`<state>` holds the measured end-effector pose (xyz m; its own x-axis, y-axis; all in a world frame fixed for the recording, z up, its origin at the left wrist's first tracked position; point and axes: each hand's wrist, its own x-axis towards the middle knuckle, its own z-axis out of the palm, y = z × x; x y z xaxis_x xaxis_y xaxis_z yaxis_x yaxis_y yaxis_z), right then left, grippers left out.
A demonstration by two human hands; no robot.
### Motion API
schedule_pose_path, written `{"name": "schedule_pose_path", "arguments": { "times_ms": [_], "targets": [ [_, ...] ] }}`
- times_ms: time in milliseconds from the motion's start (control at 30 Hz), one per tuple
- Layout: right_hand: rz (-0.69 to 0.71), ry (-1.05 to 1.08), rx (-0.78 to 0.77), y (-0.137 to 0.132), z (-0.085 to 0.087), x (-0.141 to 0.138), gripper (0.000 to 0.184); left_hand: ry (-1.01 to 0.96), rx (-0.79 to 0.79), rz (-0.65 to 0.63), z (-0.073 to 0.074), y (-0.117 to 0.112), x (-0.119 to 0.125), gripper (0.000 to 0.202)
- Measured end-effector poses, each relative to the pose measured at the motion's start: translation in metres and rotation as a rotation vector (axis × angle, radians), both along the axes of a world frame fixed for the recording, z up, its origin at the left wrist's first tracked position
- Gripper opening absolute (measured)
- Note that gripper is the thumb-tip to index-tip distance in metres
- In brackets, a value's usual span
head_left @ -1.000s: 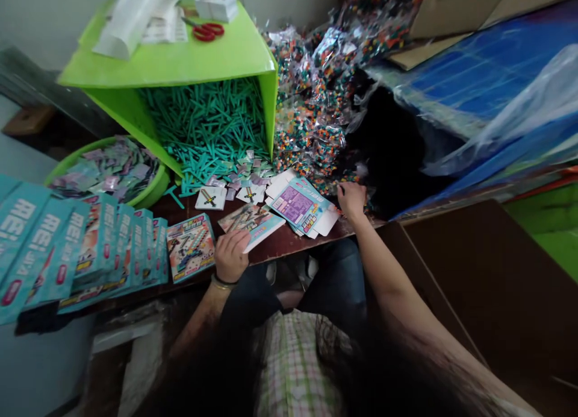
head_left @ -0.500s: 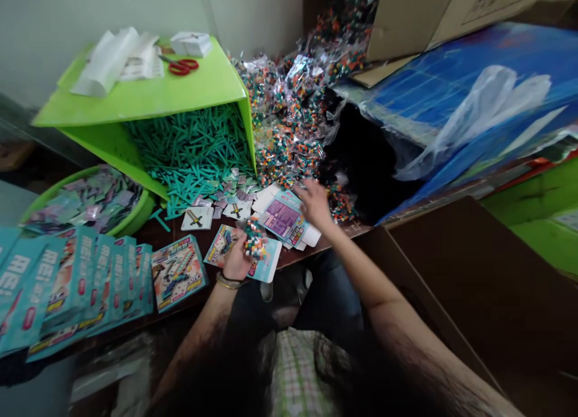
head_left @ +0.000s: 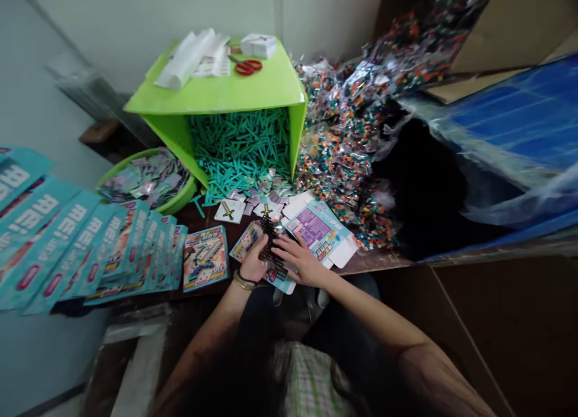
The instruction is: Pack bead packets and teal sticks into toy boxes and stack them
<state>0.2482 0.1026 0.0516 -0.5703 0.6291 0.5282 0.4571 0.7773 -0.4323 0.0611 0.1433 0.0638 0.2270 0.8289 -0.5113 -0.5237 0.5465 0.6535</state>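
Note:
My left hand [head_left: 254, 261] is closed around a black perforated plastic piece [head_left: 270, 235], which tilts up above a teal printed box [head_left: 245, 241]. From the other side my right hand [head_left: 303, 261] has its fingers on the same piece, spread along its lower part. Whether the bag of beads is still in my left palm is hidden by the black piece. To the right of my fingers lie flat teal boxes [head_left: 336, 242] with a purple panel. White cards with a sword picture [head_left: 230, 212] lie just beyond my left hand.
A green bin [head_left: 253, 94] on its side spills teal sticks [head_left: 235, 137]; red-handled scissors [head_left: 248, 67] rest on top. Small packets fill a green basin [head_left: 183, 205]. Bags of coloured beads [head_left: 338, 146] pile up behind black pieces [head_left: 419, 188]. Teal boxes [head_left: 90, 236] stand in a row at left.
My right hand has come from the flat boxes over to my left hand. A black perforated piece is now between them, where the bead bag was visible. The view has turned left.

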Motion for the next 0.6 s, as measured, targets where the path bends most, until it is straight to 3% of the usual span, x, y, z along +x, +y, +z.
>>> {"name": "schedule_pose_path", "arguments": {
  "times_ms": [100,167,200,233,367,433,500,600],
  "targets": [
    [0.219,0.025,-0.124,0.04,0.013,-0.007,0.057,0.061,-0.045,0.069,0.004,-0.001,-0.032,0.024],
    [0.331,0.052,-0.221,0.09,0.025,-0.008,0.054,0.096,-0.066,0.138,0.01,-0.005,-0.05,0.021],
    [0.301,0.057,-0.26,0.119,0.03,-0.012,0.052,0.111,-0.078,0.167,0.013,-0.007,-0.056,0.019],
    [0.202,0.052,-0.284,0.149,0.034,-0.018,0.05,0.124,-0.087,0.19,0.016,-0.01,-0.06,0.018],
    [-0.476,-0.052,-0.24,0.249,0.046,-0.056,0.051,0.113,-0.066,0.231,0.022,-0.019,-0.065,0.021],
    [-0.575,-0.089,-0.232,0.275,0.049,-0.068,0.034,0.081,-0.06,0.218,0.02,-0.023,-0.067,0.027],
    [-0.573,-0.063,-0.226,0.284,0.05,-0.067,0.017,0.052,-0.071,0.205,0.016,-0.025,-0.072,0.033],
    [-0.608,0.027,-0.179,0.263,0.044,-0.05,0.034,0.016,-0.07,0.214,0.012,-0.024,-0.079,0.034]
  ]
}}
